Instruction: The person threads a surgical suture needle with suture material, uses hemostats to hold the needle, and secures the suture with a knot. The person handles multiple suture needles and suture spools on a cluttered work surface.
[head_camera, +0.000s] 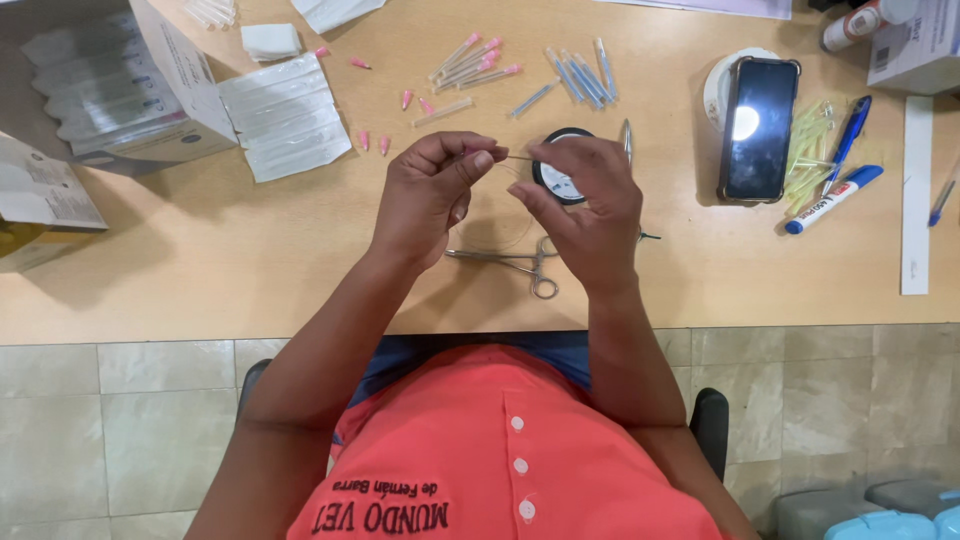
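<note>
Pinching a thin metal needle (517, 158) at frame centre: left hand (430, 195) and right hand (590, 205) fingertips clamp either end. Likely light, stiff, sharp, slippery; best gripped mid-shaft. Below lie steel scissor-handled forceps (520, 263); behind, a round black-rimmed spool (556, 180).

1. We see a brightly and evenly lit scene; the wooden table (250, 260) glows warm with no dim corners.
2. We find soft, short shadows under the left hand (430, 195) and right hand (590, 205), falling toward the lower edge of the frame, so the light seems to come from overhead.
3. We notice a round white glare spot on the dark screen of the phone (758, 128) at upper right, a reflected lamp.
4. We see the white box (120, 85) at upper left nearly washed out.
5. We find focus fair at centre, though the fine thread between the fingers is barely resolved.
6. We see slight softness at the lower corners.
</note>
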